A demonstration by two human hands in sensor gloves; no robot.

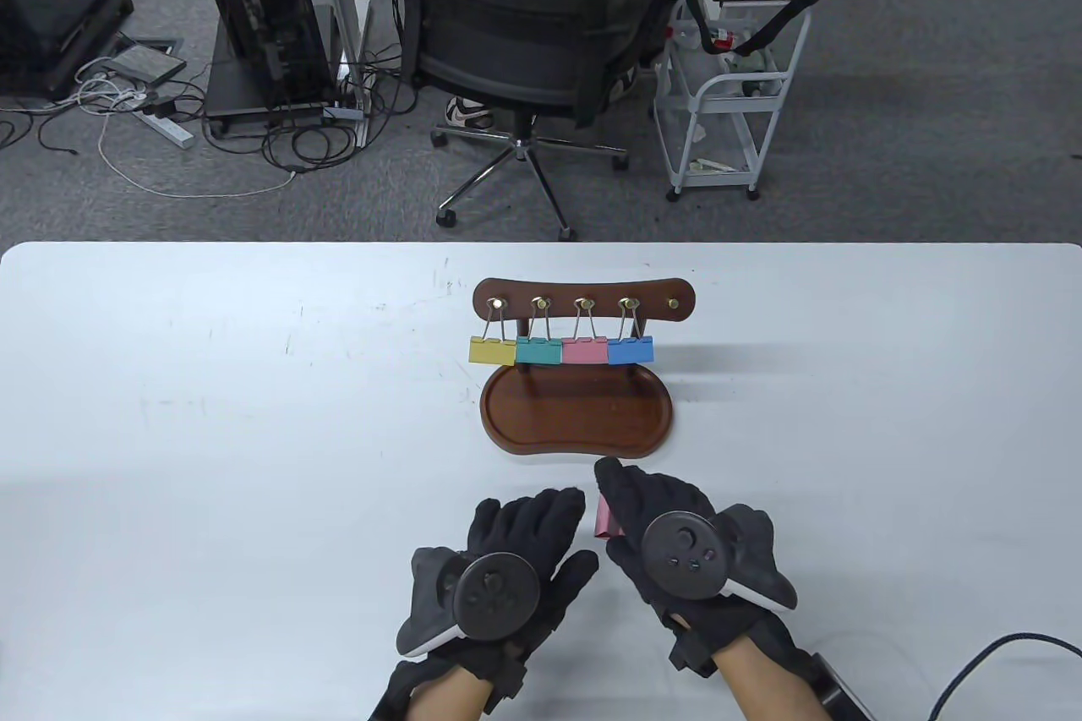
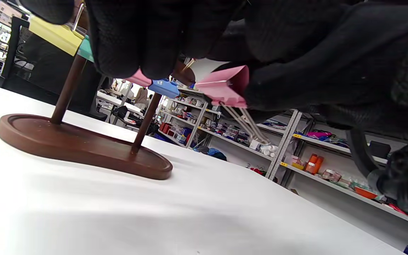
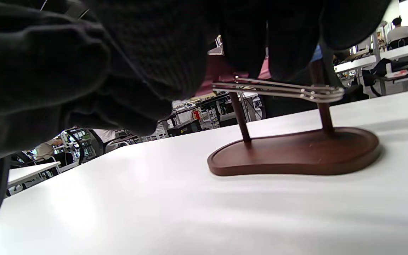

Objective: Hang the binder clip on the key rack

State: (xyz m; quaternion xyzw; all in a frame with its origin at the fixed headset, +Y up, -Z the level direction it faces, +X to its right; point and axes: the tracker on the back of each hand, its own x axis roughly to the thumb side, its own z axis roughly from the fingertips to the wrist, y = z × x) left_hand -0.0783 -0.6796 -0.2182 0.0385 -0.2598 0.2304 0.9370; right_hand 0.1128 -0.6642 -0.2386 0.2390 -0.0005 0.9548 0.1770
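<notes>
Pink binder clip [image 2: 225,86] is pinched in the right hand [image 1: 685,548], held up off the white table [image 1: 211,434] just in front of the wooden key rack [image 1: 585,301]. Its wire handles [image 3: 282,90] stick out toward the rack's tray [image 1: 578,415]. The left hand [image 1: 507,569] sits just beside it, fingers loosely spread, and honestly I can't tell if it's touching the clip. Four clips already hang on the rack: yellow [image 1: 492,350], teal [image 1: 538,351], pink [image 1: 584,351], blue [image 1: 631,349]. The rightmost hook [image 1: 674,303] is bare.
</notes>
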